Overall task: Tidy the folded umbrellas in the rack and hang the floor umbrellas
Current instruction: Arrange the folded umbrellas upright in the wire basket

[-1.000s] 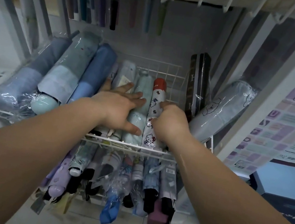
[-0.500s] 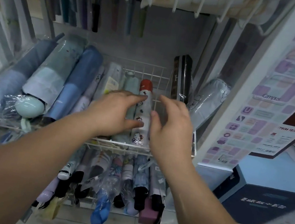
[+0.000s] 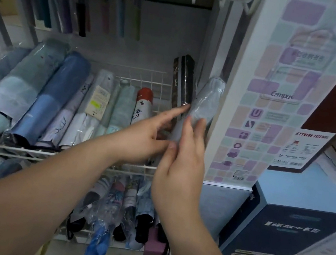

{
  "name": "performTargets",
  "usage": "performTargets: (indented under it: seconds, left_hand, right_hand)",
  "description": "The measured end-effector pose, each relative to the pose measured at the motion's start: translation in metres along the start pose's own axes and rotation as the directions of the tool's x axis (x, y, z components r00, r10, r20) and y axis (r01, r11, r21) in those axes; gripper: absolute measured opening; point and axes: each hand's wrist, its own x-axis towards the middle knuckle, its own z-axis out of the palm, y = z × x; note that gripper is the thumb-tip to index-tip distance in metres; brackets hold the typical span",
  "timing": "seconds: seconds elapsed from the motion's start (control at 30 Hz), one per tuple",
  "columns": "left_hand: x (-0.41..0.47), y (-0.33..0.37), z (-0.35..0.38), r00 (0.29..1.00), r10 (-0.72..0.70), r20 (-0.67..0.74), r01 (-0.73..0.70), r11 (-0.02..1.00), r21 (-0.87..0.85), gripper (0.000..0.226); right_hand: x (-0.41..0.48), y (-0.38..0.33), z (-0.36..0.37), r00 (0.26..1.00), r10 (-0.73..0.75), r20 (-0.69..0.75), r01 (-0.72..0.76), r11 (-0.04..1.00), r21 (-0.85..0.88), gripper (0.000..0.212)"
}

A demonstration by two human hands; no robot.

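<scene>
We see both hands at the right end of the wire rack [image 3: 148, 83]. The right hand [image 3: 181, 159] holds the lower part of a grey folded umbrella [image 3: 206, 102] in clear wrap, its fingers curled around it; the umbrella leans tilted against the white post [image 3: 233, 94]. The left hand [image 3: 145, 136] is open, the fingers stretched, the forefinger touching a black flat umbrella [image 3: 183, 80] that stands just beside the grey one. More folded umbrellas [image 3: 60, 95] lie side by side in the rack to the left.
</scene>
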Motion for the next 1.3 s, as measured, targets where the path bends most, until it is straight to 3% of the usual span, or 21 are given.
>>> performTargets:
  seconds: [0.17, 0.37, 0.53, 0.63, 0.7, 0.77, 0.83, 1.03, 1.13, 1.23, 1.3]
  left_hand:
    - [0.003, 0.002, 0.002, 0.988, 0.001, -0.154, -0.01, 0.998, -0.058, 0.077]
    - [-0.001, 0.004, 0.0, 0.976, 0.042, -0.213, -0.053, 0.997, -0.047, 0.083]
    - [-0.001, -0.005, -0.013, 0.916, -0.044, -0.398, 0.009, 0.996, -0.089, 0.084]
    - [0.004, -0.004, -0.024, 0.918, -0.075, -0.389, 0.126, 0.986, 0.106, 0.085]
    - [0.01, -0.003, -0.029, 0.929, -0.104, -0.355, 0.229, 0.915, 0.331, 0.087]
    - [0.015, -0.006, -0.034, 0.937, -0.143, -0.318, 0.292, 0.819, 0.493, 0.091]
    - [0.019, -0.01, -0.04, 0.944, -0.192, -0.268, 0.316, 0.755, 0.574, 0.094]
    - [0.021, -0.009, -0.05, 0.957, -0.214, -0.194, 0.279, 0.514, 0.811, 0.086]
    - [0.023, -0.016, -0.049, 0.95, -0.274, -0.15, 0.273, 0.495, 0.825, 0.084]
    - [0.023, -0.026, -0.048, 0.951, -0.285, -0.119, 0.249, 0.478, 0.843, 0.079]
    - [0.024, -0.026, -0.05, 0.962, -0.236, -0.138, 0.244, 0.515, 0.821, 0.076]
  right_hand:
    - [0.013, -0.002, -0.002, 0.999, -0.003, 0.036, 0.002, 1.0, 0.01, 0.057]
    - [0.01, -0.002, -0.003, 0.998, -0.056, 0.02, 0.055, 0.998, 0.041, 0.055]
    - [0.037, -0.003, 0.001, 0.997, 0.006, 0.079, -0.008, 1.0, 0.023, 0.052]
    - [0.054, -0.003, 0.003, 0.973, 0.102, 0.206, -0.087, 0.993, -0.08, 0.056]
    - [0.064, -0.004, 0.005, 0.942, 0.191, 0.275, -0.143, 0.972, -0.185, 0.064]
    - [0.073, -0.004, 0.008, 0.908, 0.283, 0.309, -0.234, 0.955, -0.184, 0.066]
    - [0.078, -0.003, 0.012, 0.881, 0.337, 0.333, -0.283, 0.938, -0.2, 0.066]
    - [0.087, -0.001, 0.017, 0.859, 0.349, 0.374, -0.219, 0.912, -0.348, 0.062]
    - [0.079, -0.001, 0.016, 0.875, 0.332, 0.354, -0.249, 0.933, -0.259, 0.055]
    - [0.07, 0.002, 0.01, 0.947, 0.26, 0.191, -0.241, 0.964, -0.114, 0.04]
    - [0.066, 0.001, 0.008, 0.961, 0.256, 0.101, -0.258, 0.966, 0.0, 0.042]
